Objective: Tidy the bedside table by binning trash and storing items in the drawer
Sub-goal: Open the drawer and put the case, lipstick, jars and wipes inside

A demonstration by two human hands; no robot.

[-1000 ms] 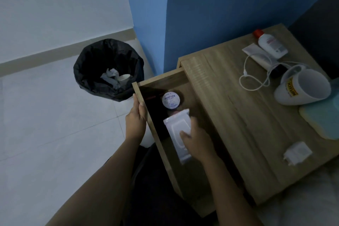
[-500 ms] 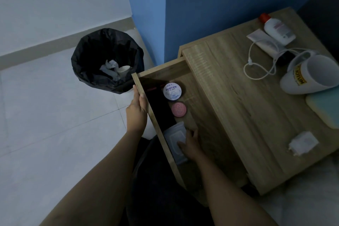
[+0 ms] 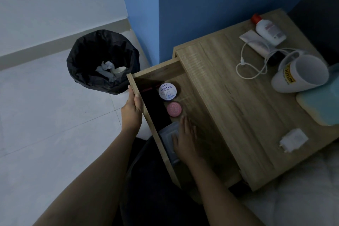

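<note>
The wooden bedside table (image 3: 229, 97) has its drawer (image 3: 156, 71) pulled out to the left. My left hand (image 3: 133, 110) grips the drawer's front panel. My right hand (image 3: 186, 139) lies flat, fingers spread, on a pack of wet wipes (image 3: 167, 136) lying on the drawer floor. Further back in the drawer sit a white cream jar (image 3: 167, 91) and a pink round tin (image 3: 174, 109). A black-lined bin (image 3: 102, 60) on the floor holds crumpled paper and a cup.
On the tabletop lie a white bottle with a red cap (image 3: 268, 30), a tube (image 3: 256, 43), a white cable (image 3: 251, 66), a tipped white mug (image 3: 300, 73), a teal pad (image 3: 321, 108) and a white charger plug (image 3: 293, 140). Blue wall stands behind.
My right hand lowered the wipes pack from above the drawer onto its floor and now rests flat on it. The pink tin came into sight. My left hand stayed on the drawer front.
</note>
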